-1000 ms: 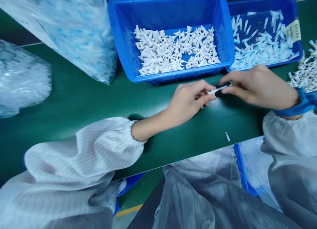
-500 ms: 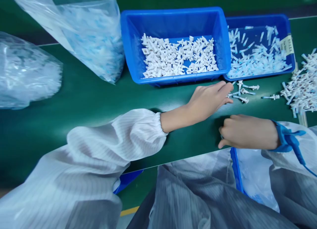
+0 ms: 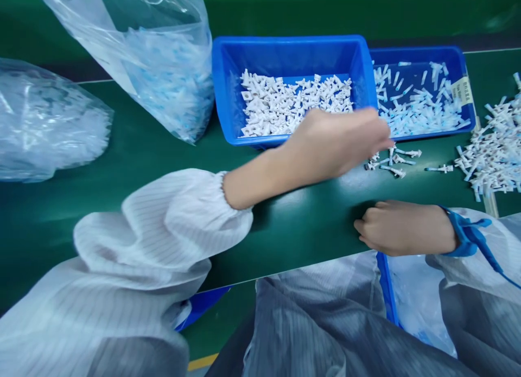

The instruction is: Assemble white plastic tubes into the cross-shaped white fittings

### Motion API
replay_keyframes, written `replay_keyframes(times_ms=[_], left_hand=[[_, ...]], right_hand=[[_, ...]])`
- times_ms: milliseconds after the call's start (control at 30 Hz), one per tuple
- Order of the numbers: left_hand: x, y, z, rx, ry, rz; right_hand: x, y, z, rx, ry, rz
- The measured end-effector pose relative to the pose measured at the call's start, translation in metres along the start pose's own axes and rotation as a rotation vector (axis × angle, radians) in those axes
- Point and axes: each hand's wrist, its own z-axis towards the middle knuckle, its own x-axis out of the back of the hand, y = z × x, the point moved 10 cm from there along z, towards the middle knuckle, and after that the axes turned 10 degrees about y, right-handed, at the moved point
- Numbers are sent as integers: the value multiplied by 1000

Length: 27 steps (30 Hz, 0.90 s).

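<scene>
My left hand (image 3: 337, 140) is raised over the front right corner of the deep blue bin (image 3: 288, 43), which holds many white plastic parts (image 3: 277, 102). Its fingers are blurred and pressed together, and whatever they hold is hidden. Just beyond the fingertips lie several white parts joined to pale blue tubes (image 3: 393, 170) on the green table (image 3: 301, 225). My right hand (image 3: 401, 227), with a blue band at the wrist, rests closed near the table's front edge; its palm side cannot be seen.
A shallow blue tray (image 3: 415, 54) of pale blue tubes adjoins the bin. A pile of joined pieces (image 3: 496, 149) lies far right. Two clear bags (image 3: 171, 78) of parts stand left. Below the front edge is another blue container (image 3: 386, 290) with a clear liner.
My left hand has lifted and moved up from the joined pieces toward the bin. My right hand stays closed in nearly the same place. The view has shifted slightly.
</scene>
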Motion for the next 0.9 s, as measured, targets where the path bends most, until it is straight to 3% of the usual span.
replay_keyframes(times_ms=[67,133,267,333,533,800,900], left_hand=[[34,-8,11,6,143,119],[49,-28,18,60,151,221],[35,-92,21,260,24,225],[25,-108,21,238,20,213],[10,-110,16,158,33,63],[7,-109,22,71,77,87],[8,-118,24,70,99,115]], right_hand=[[5,3,1,16,8,16],[12,7,3,19,53,68],[26,10,10,62,150,357],[31,7,14,109,194,521],[31,7,27,176,225,831],[4,13,46,105,-51,1226],[1,12,51,100,-64,1288]])
